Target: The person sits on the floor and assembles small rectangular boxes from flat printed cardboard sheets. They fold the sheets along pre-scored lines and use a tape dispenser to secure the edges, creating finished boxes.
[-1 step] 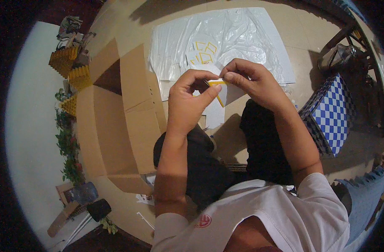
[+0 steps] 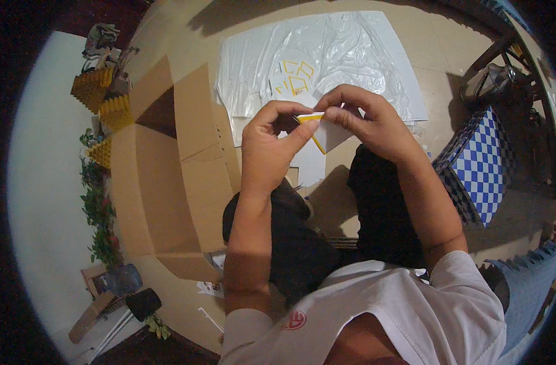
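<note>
Between my two hands is a white paper or card piece (image 2: 337, 136) with a yellow edge strip, raised above my knees. My left hand (image 2: 267, 145) is closed on its left corner, with the thumb pressed on the yellow strip. My right hand (image 2: 370, 126) pinches its upper edge, thumb and fingertips close to the left fingertips. The far side of the piece and some fingertips are hidden. Just beyond my hands, several white cards with yellow outlines (image 2: 297, 85) lie on a crumpled clear plastic sheet (image 2: 357, 58).
At my left stands a large open cardboard box (image 2: 162, 182), flaps spread. To the right is a stack with a blue-and-white checkered face (image 2: 482, 167), with a shiny metal pot (image 2: 488, 85) beyond it. Plants (image 2: 98, 213) and yellow corrugated pieces (image 2: 92, 88) line the far left.
The card piece has tilted slightly, so its yellow top strip looks narrower and more white edge shows. My left hand has shifted a little to the left; my right thumb has moved slightly.
</note>
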Action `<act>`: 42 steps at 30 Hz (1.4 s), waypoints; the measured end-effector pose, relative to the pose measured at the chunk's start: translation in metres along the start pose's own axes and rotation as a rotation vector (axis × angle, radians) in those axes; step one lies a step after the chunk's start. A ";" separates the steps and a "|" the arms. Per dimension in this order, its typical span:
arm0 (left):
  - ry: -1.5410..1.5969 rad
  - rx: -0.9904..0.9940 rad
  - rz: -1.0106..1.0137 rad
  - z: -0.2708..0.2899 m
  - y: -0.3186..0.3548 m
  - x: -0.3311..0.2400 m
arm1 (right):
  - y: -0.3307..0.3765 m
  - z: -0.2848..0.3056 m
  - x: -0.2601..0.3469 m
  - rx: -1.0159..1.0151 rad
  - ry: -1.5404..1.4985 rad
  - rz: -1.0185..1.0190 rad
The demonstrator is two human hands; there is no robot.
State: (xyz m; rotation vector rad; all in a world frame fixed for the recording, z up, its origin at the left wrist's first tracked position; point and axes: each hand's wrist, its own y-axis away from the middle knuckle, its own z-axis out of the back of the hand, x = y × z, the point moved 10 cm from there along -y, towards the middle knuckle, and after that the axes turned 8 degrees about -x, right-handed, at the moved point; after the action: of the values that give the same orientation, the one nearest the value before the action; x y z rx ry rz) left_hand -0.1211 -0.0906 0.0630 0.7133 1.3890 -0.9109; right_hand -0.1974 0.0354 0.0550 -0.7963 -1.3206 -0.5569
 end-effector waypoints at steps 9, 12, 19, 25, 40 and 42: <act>0.055 0.050 0.008 0.000 -0.001 0.001 | 0.001 -0.002 0.029 -0.007 0.381 0.256; 0.167 -0.008 0.010 0.004 -0.003 0.000 | 0.003 0.000 0.044 -0.055 0.422 0.442; 0.446 -0.119 0.166 0.025 -0.008 0.021 | 0.000 0.035 0.013 -0.273 0.116 0.140; 0.004 -0.038 0.039 0.020 -0.009 0.018 | -0.004 0.034 0.001 -0.235 -0.083 0.058; 0.436 0.087 0.289 -0.006 0.001 0.027 | -0.002 0.010 0.000 -0.005 -0.207 -0.032; 0.475 0.089 0.301 -0.005 0.001 0.025 | -0.001 0.005 0.001 0.022 -0.236 -0.080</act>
State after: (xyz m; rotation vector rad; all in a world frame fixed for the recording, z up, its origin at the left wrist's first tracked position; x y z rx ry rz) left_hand -0.1235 -0.0886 0.0374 1.2274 1.6009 -0.5860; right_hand -0.2011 0.0393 0.0564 -0.8117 -1.5782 -0.5215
